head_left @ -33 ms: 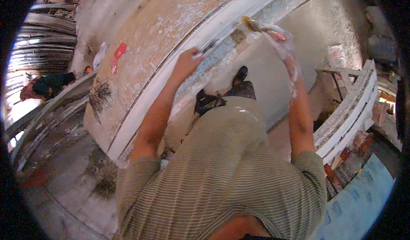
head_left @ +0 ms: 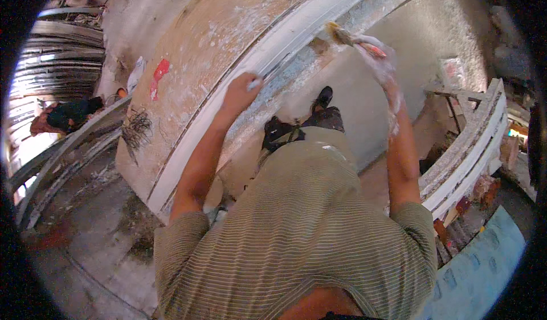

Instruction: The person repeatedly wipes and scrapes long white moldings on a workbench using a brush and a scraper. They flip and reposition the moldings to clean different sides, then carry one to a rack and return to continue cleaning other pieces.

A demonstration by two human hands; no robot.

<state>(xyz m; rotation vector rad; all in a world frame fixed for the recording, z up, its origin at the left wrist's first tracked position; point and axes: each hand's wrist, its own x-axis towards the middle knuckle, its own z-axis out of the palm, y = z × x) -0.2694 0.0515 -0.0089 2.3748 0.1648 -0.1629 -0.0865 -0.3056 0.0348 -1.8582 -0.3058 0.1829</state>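
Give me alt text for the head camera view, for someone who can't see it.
A person's white-smeared right hand holds a brush near a curved white strip edging a brown board, while the left hand is curled over the strip. A red scrap lies on the board.

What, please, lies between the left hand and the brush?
In the head view, between the left hand and the brush lies part of the white strip, then a bluish edge with a brown patch; no loose object shows.
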